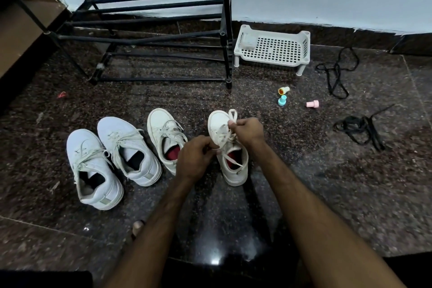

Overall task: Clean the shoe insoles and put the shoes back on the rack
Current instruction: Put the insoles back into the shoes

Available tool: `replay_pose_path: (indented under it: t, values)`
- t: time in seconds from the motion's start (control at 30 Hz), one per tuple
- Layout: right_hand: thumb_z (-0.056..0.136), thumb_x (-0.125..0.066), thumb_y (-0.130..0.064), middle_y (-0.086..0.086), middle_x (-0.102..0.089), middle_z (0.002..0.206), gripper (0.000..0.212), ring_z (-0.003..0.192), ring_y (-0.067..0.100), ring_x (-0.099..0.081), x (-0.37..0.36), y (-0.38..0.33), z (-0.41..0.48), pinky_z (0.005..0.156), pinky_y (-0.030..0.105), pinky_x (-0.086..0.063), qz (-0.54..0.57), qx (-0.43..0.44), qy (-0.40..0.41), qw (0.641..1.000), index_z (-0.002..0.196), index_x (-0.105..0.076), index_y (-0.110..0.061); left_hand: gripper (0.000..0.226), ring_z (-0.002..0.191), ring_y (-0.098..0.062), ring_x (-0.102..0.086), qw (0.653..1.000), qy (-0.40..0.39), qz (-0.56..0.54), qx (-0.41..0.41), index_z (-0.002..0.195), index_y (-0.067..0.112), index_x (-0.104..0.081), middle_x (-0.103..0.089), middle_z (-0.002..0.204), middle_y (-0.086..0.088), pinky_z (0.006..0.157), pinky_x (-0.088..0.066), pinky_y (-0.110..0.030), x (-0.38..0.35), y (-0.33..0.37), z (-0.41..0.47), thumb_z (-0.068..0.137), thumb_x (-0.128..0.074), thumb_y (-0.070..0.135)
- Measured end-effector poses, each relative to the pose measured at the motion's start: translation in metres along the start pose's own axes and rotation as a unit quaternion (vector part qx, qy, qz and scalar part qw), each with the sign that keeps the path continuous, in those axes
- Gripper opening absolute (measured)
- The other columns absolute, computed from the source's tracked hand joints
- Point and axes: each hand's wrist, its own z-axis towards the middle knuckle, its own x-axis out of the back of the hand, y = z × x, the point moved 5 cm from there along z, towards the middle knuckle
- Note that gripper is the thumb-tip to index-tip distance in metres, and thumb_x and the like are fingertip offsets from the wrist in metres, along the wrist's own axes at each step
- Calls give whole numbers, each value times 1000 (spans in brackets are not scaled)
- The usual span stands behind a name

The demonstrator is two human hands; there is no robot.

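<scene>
Several white sneakers stand in a row on the dark stone floor. The rightmost sneaker [230,163] has a red insole, and both my hands are on its white lace [230,134]. My left hand [195,159] pinches one lace end beside the shoe's opening. Over the tongue, my right hand [247,131] pinches the other part of the lace. Its mate [163,138], also with a red insole, stands just to the left. Two more white sneakers [127,149] [92,168] with dark insoles sit further left. The black metal shoe rack [149,37] stands behind them with bare shelves.
A white plastic basket shelf [273,49] stands right of the rack by the wall. Small yellow [283,90], blue [282,100] and pink [312,104] caps lie on the floor. Black loose laces [336,72] [362,128] lie at the right. A cardboard box [21,25] is at the left.
</scene>
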Motion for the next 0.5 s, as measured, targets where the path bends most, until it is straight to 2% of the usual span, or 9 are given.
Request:
replay_pose_path:
  t: [0.1, 0.27, 0.4, 0.5]
  values:
    - [85, -68, -40, 4, -75, 82, 25, 81, 19, -67, 10, 9, 2, 78, 29, -53, 22, -25, 38, 999, 89, -78, -18, 16, 68, -8, -59, 1000, -4, -26, 6, 72, 30, -61, -63, 74, 10, 62, -48, -36, 0, -4, -5, 73, -77, 35]
    - [81, -70, -39, 5, -74, 77, 25, 81, 24, -68, 10, 19, -2, 79, 35, -54, 96, -76, 78, 989, 83, -79, -16, 14, 59, -1, -50, 995, -31, -87, 39, 78, 24, -60, -60, 66, 15, 60, -42, -29, 8, -20, -13, 81, -71, 17]
    - [80, -72, -39, 3, -71, 70, 22, 73, 20, -66, 8, 31, -11, 79, 35, -56, 128, -111, 93, 981, 80, -79, -18, 12, 60, -8, -52, 995, -25, -79, 61, 77, 24, -61, -62, 66, 5, 64, -45, -35, 14, -32, -16, 80, -72, 18]
    - [81, -71, -40, 5, -69, 71, 27, 73, 21, -64, 12, 41, -17, 69, 26, -49, 114, -134, 99, 979, 81, -78, -14, 8, 65, -15, -59, 994, -8, -86, 63, 76, 24, -62, -65, 67, 4, 66, -47, -36, 17, -36, -14, 76, -70, 24]
